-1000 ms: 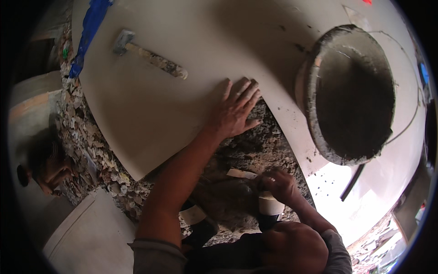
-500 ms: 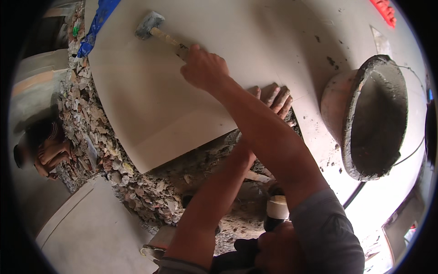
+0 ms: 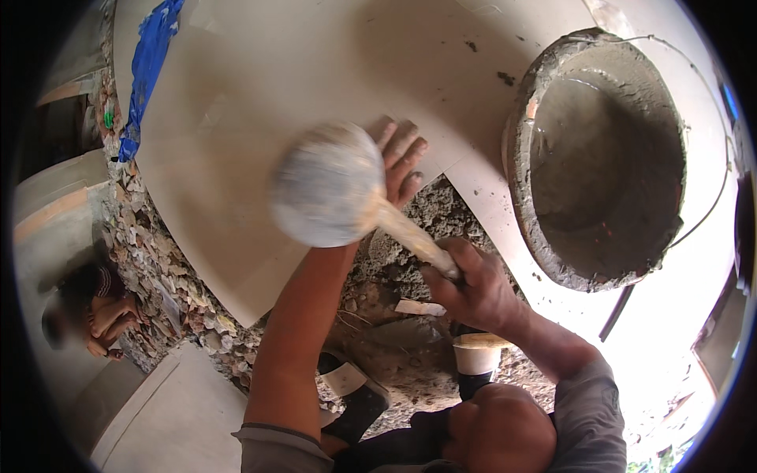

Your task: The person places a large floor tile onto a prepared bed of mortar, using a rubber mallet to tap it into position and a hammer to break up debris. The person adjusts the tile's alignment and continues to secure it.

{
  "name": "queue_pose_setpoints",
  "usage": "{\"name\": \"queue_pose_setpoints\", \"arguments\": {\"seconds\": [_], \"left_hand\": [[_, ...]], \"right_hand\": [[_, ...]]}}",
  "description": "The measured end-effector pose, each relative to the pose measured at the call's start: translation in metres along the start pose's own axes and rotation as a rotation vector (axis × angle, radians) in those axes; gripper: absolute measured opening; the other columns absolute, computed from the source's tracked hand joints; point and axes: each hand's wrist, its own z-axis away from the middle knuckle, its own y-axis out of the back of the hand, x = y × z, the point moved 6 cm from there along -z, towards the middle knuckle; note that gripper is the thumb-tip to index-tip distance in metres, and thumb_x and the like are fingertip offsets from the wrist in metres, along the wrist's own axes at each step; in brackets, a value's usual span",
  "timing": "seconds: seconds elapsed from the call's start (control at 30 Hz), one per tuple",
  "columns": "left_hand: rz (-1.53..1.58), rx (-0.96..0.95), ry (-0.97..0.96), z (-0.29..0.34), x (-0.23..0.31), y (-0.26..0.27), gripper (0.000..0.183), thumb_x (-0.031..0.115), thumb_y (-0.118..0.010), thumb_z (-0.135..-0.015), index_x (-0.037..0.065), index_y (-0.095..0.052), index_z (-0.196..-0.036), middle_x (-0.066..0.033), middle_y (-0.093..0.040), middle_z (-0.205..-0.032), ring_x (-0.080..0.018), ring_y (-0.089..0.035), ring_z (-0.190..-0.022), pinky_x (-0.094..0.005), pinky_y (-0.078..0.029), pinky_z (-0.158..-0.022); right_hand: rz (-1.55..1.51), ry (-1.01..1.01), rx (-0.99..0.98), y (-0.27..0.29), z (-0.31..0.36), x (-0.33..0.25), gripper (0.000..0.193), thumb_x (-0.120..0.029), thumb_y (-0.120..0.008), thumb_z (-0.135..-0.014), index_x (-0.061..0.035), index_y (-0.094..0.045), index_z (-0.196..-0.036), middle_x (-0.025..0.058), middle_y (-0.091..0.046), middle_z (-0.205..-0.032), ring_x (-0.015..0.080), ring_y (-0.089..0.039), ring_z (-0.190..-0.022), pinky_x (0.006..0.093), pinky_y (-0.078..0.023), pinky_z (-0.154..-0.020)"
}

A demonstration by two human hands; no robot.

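My right hand [image 3: 477, 288] grips the pale wooden handle of a mallet [image 3: 327, 185]. The mallet's rounded grey head is raised toward me and smeared by motion. My left hand [image 3: 404, 158] lies flat with fingers apart near the edge of a large beige floor tile [image 3: 213, 260]. The mallet head hides part of that hand and its wrist. Just past the tile's edge, rough grey mortar [image 3: 445, 213] is exposed, close to my right hand. A flat pale scrap [image 3: 420, 308] lies on the ground below it.
A mortar-crusted bucket [image 3: 516, 169] with a wire handle and wet grey mix inside stands at the right. Blue plastic sheeting [image 3: 150, 71] lies at the far left. Broken rubble [image 3: 158, 252] runs along the tile's left side. A person [image 3: 106, 311] crouches beyond it.
My right hand has drawn the mallet back from the far left toward me, uncrossing my arms. The view has shifted, and my left hand stays flat on the tile.
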Motion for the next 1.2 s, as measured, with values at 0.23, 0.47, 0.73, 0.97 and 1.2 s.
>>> {"name": "queue_pose_setpoints", "arguments": {"seconds": [0.23,0.47,0.73,0.97,1.2], "left_hand": [[-0.228,-0.039,0.025,-0.017,-0.055,-0.002,0.047,0.043,-0.044,-0.096,0.031,-0.038,-0.142,0.0003,-0.032,-0.152,-0.0248,-0.021,-0.143,-0.0590,-0.014,-0.115],[-0.139,-0.019,0.013,-0.016,-0.052,0.009,0.043,0.036,-0.042,-0.098,0.028,-0.041,-0.141,0.0019,-0.033,-0.151,-0.0250,-0.024,-0.143,-0.0580,-0.016,-0.115],[-0.135,0.009,0.004,-0.016,-0.052,0.008,0.050,0.029,-0.052,-0.092,0.025,-0.043,-0.140,-0.0012,-0.033,-0.152,-0.0265,-0.024,-0.143,-0.0587,-0.016,-0.115],[0.090,-0.013,-0.107,0.001,0.033,-0.015,0.055,0.034,-0.051,-0.090,0.017,-0.042,-0.141,-0.0001,-0.031,-0.153,-0.0276,-0.024,-0.143,-0.0640,-0.016,-0.112],[-0.208,-0.070,-0.163,0.021,0.028,-0.027,0.064,0.034,-0.054,-0.087,0.018,-0.034,-0.146,0.0012,-0.031,-0.152,-0.0254,-0.024,-0.142,-0.0617,-0.014,-0.114]], "right_hand": [[0.084,-0.244,0.019,0.006,0.036,0.057,0.040,-0.036,-0.059,-0.093,-0.0009,-0.052,-0.111,0.0182,-0.064,-0.087,0.0355,-0.066,-0.072,0.0426,-0.051,-0.063],[0.067,-0.324,0.024,0.000,0.027,0.071,0.034,-0.028,-0.056,-0.096,0.0008,-0.051,-0.113,0.0211,-0.062,-0.087,0.0368,-0.063,-0.076,0.0433,-0.049,-0.067],[0.013,-0.177,0.127,0.006,0.021,0.067,0.031,-0.024,-0.055,-0.096,0.0030,-0.052,-0.110,0.0212,-0.061,-0.080,0.0369,-0.062,-0.067,0.0424,-0.049,-0.060],[0.062,-0.288,0.018,0.011,0.074,0.075,0.043,-0.031,-0.063,-0.089,-0.0004,-0.052,-0.117,0.0174,-0.064,-0.083,0.0345,-0.067,-0.074,0.0407,-0.053,-0.065],[0.025,-0.236,-0.001,0.002,0.101,0.080,0.039,-0.029,-0.064,-0.088,0.0018,-0.056,-0.110,0.0184,-0.064,-0.082,0.0365,-0.066,-0.069,0.0417,-0.053,-0.060]]}}
